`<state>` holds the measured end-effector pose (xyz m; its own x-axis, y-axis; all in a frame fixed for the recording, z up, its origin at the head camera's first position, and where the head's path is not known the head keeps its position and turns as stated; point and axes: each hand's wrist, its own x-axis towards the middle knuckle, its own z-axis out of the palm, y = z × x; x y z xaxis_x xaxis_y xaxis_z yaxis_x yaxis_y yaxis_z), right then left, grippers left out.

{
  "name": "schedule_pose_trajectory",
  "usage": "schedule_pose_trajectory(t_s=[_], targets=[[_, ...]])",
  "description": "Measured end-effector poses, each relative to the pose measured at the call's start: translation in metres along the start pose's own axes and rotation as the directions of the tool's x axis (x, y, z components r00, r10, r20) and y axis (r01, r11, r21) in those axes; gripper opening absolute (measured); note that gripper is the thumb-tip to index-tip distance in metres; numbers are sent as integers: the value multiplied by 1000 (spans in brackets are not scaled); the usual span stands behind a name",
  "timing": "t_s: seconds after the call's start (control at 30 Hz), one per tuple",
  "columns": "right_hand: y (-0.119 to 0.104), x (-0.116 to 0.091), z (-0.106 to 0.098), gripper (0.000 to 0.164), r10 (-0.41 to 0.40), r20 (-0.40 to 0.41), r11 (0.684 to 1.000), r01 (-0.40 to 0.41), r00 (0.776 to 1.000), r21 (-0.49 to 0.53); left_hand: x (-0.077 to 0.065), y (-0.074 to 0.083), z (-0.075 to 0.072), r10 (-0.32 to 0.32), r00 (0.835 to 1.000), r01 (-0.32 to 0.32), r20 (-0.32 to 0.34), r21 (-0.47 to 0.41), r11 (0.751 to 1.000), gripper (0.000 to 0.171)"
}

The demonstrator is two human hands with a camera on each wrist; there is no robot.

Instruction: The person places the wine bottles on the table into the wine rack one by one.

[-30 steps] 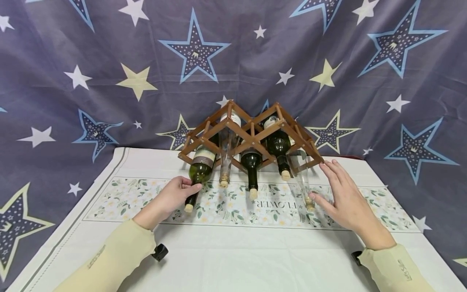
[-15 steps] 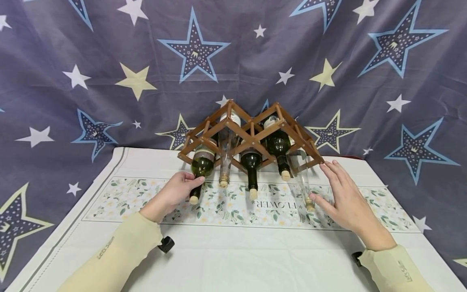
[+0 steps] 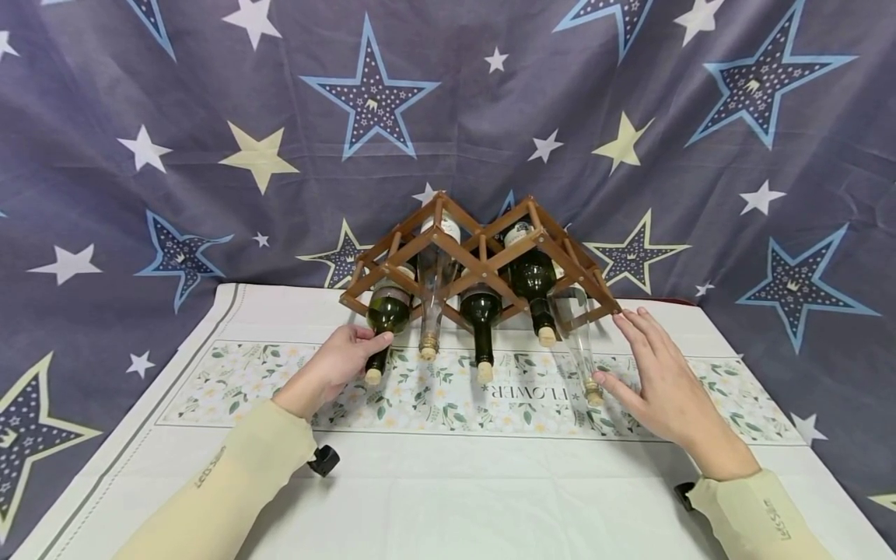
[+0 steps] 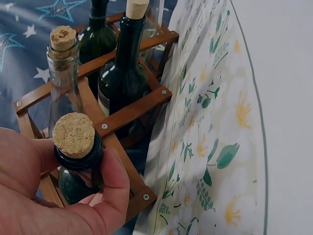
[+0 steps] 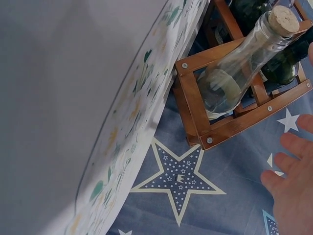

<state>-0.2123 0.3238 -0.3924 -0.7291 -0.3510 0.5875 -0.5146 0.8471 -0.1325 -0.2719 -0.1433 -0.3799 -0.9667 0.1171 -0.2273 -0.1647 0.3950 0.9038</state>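
Note:
A brown wooden lattice wine rack (image 3: 484, 274) stands at the table's back edge, holding several corked bottles, necks forward. My left hand (image 3: 334, 364) pinches the neck of a green wine bottle (image 3: 388, 311) in the rack's lower left slot. In the left wrist view, thumb and fingers curl round that neck just below its cork (image 4: 73, 134). My right hand (image 3: 661, 385) has its fingers extended, fingertips at the rack's right corner and thumb beside the cork of a clear bottle (image 3: 579, 342). The right wrist view shows that hand (image 5: 296, 171) with nothing in its grasp.
Another clear bottle (image 3: 432, 299), a dark green bottle (image 3: 481, 311) and a green bottle (image 3: 532, 276) fill the rack's other slots. Beneath the bottle necks a floral strip (image 3: 273, 389) crosses the white tablecloth (image 3: 490, 482). A star-patterned curtain (image 3: 448, 101) hangs behind.
My left hand has pushed the green wine bottle back, deeper into the rack, and slightly right; its cork sits farther from me. The right hand has stayed in place.

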Motion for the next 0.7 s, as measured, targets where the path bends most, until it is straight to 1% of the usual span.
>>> schedule_pose_trajectory(t_s=[0.1,0.17,0.23,0.37,0.5,0.57,0.67,0.7], targets=[[0,-1,0,89,5,4,1000,-5,1000,-2,3,1,0,10,1000,-10,3,-3,1000,47],[0,-1,0,89,6,4,1000,-6,1000,-4,4,2,0,7,1000,-7,5,-16,1000,42],[1,-1,1,89,4,1,1000,-4,1000,-5,6,2,0,2,1000,-2,-1,-25,1000,43],[1,-1,1,89,-1,-7,1000,1,1000,-4,7,2,0,0,1000,-1,-12,-45,999,49],[2,-1,2,89,-4,-10,1000,4,1000,-3,10,3,1,4,1000,-6,-17,-67,998,41],[2,-1,2,89,-4,-11,1000,4,1000,-2,11,3,1,0,1000,-1,-21,-73,997,40],[2,-1,2,89,-4,-10,1000,4,1000,0,13,3,1,-11,1000,9,-26,-75,997,47],[2,-1,2,89,-4,-10,1000,4,1000,0,13,4,1,-13,1000,11,-28,-72,997,52]])
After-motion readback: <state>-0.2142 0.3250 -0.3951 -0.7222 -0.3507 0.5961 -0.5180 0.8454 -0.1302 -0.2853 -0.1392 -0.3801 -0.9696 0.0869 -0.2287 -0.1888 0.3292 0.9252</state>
